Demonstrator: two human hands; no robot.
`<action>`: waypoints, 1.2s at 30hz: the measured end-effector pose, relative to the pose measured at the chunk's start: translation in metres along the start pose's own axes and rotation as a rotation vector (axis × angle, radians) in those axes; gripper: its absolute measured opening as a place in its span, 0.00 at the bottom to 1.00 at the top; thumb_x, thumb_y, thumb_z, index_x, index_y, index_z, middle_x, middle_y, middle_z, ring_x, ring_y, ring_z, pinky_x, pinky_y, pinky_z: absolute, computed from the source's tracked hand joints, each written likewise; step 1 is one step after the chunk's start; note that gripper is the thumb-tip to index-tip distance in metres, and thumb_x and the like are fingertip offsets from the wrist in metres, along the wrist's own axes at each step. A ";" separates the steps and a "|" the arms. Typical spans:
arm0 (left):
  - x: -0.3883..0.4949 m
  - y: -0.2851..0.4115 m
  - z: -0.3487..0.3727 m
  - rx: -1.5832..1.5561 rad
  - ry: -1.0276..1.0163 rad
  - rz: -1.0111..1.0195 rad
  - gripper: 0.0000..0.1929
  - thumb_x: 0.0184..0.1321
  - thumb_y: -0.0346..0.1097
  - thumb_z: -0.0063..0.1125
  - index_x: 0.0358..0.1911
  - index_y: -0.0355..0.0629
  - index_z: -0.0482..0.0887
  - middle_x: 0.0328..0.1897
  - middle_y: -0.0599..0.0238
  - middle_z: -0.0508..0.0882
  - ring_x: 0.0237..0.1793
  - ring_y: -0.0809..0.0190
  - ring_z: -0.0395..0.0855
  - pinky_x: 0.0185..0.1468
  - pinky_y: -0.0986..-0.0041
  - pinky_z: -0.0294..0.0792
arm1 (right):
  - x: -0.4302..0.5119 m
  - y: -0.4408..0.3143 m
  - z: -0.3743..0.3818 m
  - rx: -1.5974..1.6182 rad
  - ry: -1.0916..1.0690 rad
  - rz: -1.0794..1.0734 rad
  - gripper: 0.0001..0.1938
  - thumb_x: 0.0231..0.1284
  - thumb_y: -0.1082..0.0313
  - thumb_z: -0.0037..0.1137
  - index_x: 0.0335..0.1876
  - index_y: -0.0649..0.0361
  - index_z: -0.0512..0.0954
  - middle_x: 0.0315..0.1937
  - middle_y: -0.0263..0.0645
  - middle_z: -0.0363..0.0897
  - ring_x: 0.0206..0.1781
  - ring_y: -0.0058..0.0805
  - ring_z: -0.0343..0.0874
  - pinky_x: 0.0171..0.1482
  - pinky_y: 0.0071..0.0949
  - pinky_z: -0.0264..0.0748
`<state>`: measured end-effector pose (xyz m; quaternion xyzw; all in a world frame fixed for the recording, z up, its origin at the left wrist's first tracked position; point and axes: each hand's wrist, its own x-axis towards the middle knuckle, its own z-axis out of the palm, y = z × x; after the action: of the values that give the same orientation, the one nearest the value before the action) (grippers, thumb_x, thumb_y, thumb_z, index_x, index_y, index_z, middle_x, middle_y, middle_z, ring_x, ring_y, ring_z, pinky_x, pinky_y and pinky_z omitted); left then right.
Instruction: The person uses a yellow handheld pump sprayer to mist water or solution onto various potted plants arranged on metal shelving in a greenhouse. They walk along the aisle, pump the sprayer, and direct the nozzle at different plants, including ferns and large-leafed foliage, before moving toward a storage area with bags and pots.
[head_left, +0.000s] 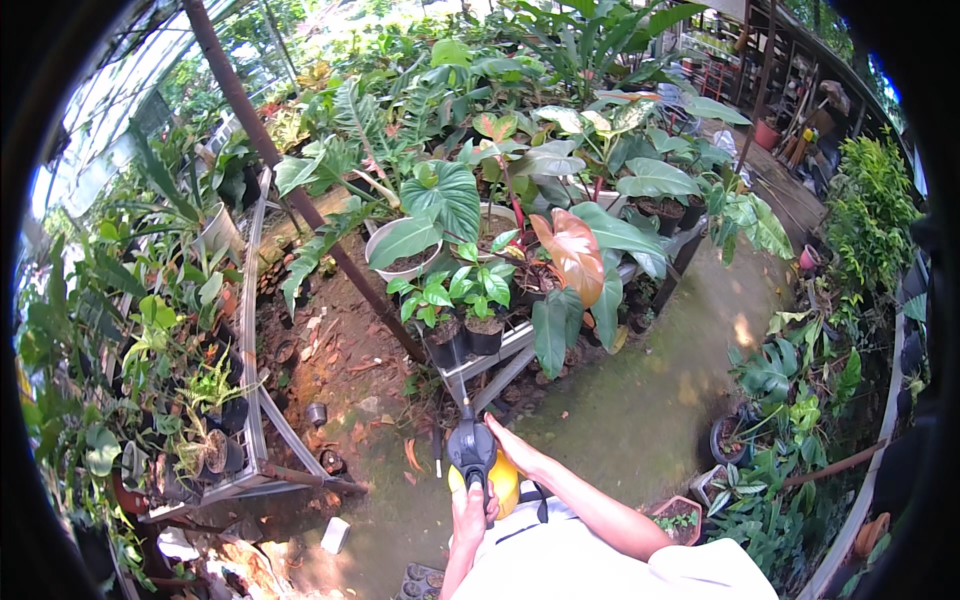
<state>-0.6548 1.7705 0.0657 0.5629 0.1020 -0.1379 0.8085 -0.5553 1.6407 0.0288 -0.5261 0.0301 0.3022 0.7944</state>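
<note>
My left hand (471, 510) grips the black handle of a pump sprayer (471, 448) held in front of my body. Its yellow tank (504, 484) shows below the black head. From the nozzle (466, 405), pointed away from me, a thin pale streak runs towards two small black pots (484, 335) of leafy green seedlings at the bench corner. My right hand (517, 450) is beside the sprayer head, fingers stretched out straight and not wrapped around it; whether it touches the sprayer cannot be told.
A metal-framed plant bench (495, 352) stands ahead, crowded with potted foliage plants. Another plant rack (253, 420) is on the left, and a rusty pole (300, 195) slants between them. More potted plants (772, 375) line the right side of a mossy path (637, 420). A white block (335, 535) lies on the ground.
</note>
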 end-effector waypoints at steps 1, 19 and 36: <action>0.000 0.005 0.002 -0.003 -0.009 0.018 0.22 0.67 0.53 0.43 0.28 0.38 0.69 0.15 0.72 0.65 0.14 0.74 0.61 0.17 0.81 0.55 | 0.001 -0.002 0.001 0.046 0.004 -0.013 0.35 0.68 0.34 0.27 0.64 0.58 0.67 0.62 0.35 0.68 0.63 0.25 0.63 0.68 0.28 0.55; 0.035 0.047 0.048 0.703 -0.160 0.047 0.39 0.68 0.65 0.14 0.38 0.36 0.75 0.29 0.55 0.81 0.33 0.54 0.83 0.42 0.65 0.73 | -0.067 -0.037 0.008 -0.048 0.139 -0.052 0.28 0.68 0.40 0.40 0.36 0.62 0.77 0.21 0.30 0.71 0.22 0.17 0.68 0.27 0.21 0.67; -0.041 0.233 0.085 0.045 -0.659 0.919 0.33 0.66 0.58 0.34 0.48 0.30 0.78 0.46 0.45 0.81 0.51 0.49 0.78 0.57 0.60 0.67 | -0.090 -0.095 0.009 -0.147 0.567 -0.333 0.18 0.69 0.55 0.42 0.30 0.61 0.72 0.17 0.29 0.69 0.15 0.16 0.66 0.19 0.17 0.62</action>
<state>-0.6141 1.7720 0.3140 0.4936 -0.4145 0.0578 0.7623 -0.5823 1.5828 0.1429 -0.6427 0.1417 0.0114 0.7528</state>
